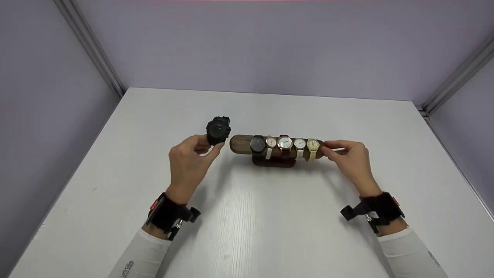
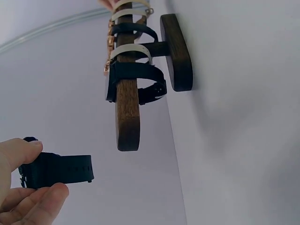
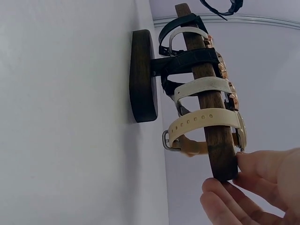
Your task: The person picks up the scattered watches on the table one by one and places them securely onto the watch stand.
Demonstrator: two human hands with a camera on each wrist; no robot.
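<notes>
A dark wooden watch stand [image 1: 241,143] sits mid-table, its bar [image 2: 127,117] carrying several watches: a black one [image 1: 257,144], white-faced ones [image 1: 285,143] and a cream-strapped gold one [image 1: 313,145]. My left hand [image 1: 191,160] pinches a chunky black watch [image 1: 218,130] by its strap [image 2: 63,169], lifted just left of the bar's bare end. My right hand [image 1: 349,156] holds the bar's right end [image 3: 224,164] between thumb and fingers, beside the cream strap [image 3: 201,123].
The stand's oval base [image 3: 142,77] rests on the white table [image 1: 247,231]. Lilac walls [image 1: 247,46] with metal corner posts [image 1: 90,46] enclose the table at the back and both sides. Wrist cameras are strapped over my white sleeves.
</notes>
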